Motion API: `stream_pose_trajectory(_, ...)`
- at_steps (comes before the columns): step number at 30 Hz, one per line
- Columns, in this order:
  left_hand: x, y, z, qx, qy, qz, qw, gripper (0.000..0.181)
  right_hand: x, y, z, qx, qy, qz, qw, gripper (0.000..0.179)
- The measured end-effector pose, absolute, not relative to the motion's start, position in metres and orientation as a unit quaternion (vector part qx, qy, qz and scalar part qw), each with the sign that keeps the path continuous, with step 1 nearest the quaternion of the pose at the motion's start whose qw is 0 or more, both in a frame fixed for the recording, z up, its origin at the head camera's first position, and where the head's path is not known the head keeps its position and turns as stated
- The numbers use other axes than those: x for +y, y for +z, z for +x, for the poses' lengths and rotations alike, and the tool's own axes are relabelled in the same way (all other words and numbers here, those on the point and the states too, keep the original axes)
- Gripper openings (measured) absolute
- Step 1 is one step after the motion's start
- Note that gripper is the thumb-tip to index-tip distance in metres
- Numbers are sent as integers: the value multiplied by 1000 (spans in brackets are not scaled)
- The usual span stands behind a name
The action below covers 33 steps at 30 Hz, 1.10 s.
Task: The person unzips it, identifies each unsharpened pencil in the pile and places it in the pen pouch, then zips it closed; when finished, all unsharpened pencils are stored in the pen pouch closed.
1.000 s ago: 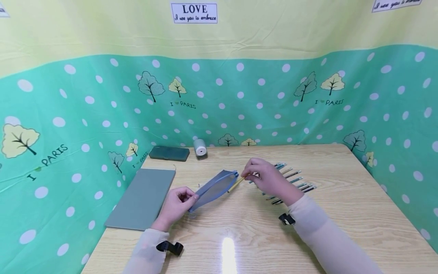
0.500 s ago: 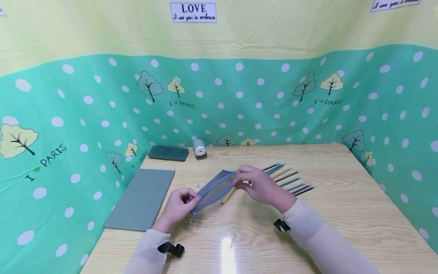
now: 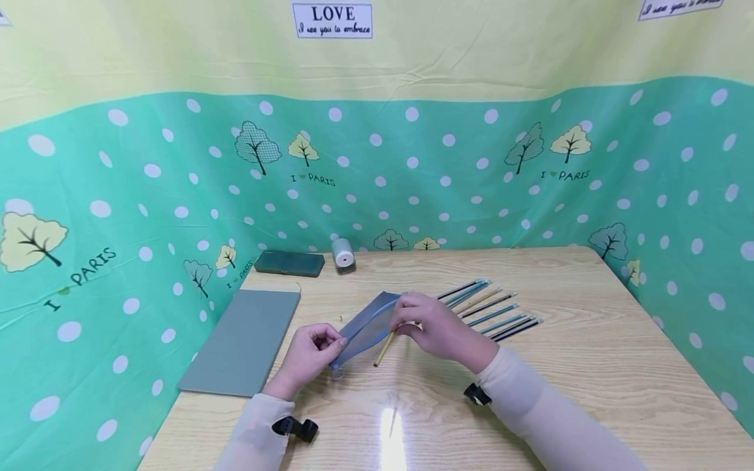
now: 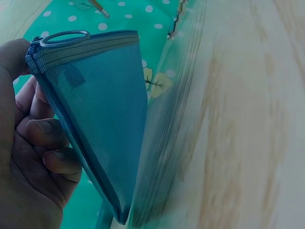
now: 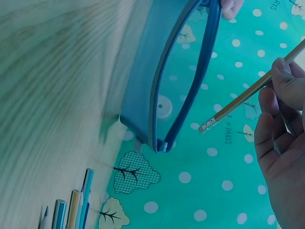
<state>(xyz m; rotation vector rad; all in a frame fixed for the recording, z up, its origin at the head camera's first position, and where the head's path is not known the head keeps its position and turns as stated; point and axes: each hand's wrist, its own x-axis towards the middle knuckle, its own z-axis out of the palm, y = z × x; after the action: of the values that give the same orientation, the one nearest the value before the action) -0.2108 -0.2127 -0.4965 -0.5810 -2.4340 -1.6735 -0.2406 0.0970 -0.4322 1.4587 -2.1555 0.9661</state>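
My left hand (image 3: 309, 356) pinches the near end of a blue mesh zipper pouch (image 3: 360, 330), which is held tilted above the table with its zipper gaping. A ring hangs at the pinched corner of the pouch (image 4: 102, 109) in the left wrist view. My right hand (image 3: 432, 327) holds a yellow pencil (image 3: 384, 350) between thumb and fingers, beside the pouch's right side. In the right wrist view the pencil (image 5: 252, 91) has its eraser end towards the pouch opening, apart from it. Several pencils (image 3: 490, 305) lie side by side on the table, partly behind the right hand.
A flat grey board or folder (image 3: 241, 343) lies at the left of the wooden table (image 3: 565, 392). At the back left are a dark green case (image 3: 290, 263) and a small pale cylinder with a white end (image 3: 343, 254). A dotted green cloth (image 3: 459, 196) surrounds the table.
My right hand has moved left and nearer to me with the yellow pencil, whose lower end now points more steeply towards me. The left hand and pouch have hardly moved.
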Motion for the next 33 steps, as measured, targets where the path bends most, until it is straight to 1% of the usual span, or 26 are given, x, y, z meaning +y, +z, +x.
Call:
stream_pose_trajectory(12,-211,-498,-211,-803,-559,-199,59,12,97,-438,-242,-779,341,502,160,21)
stream_pose_trajectory(27,-214,-496,-210,-799,-560,-201,91,15,87,-448,-255,-824,284,470,139,16)
stream_pose_trajectory(33,-214,-495,-210,-795,-563,-205,92,14,81,-451,-258,-825,273,473,146,18)
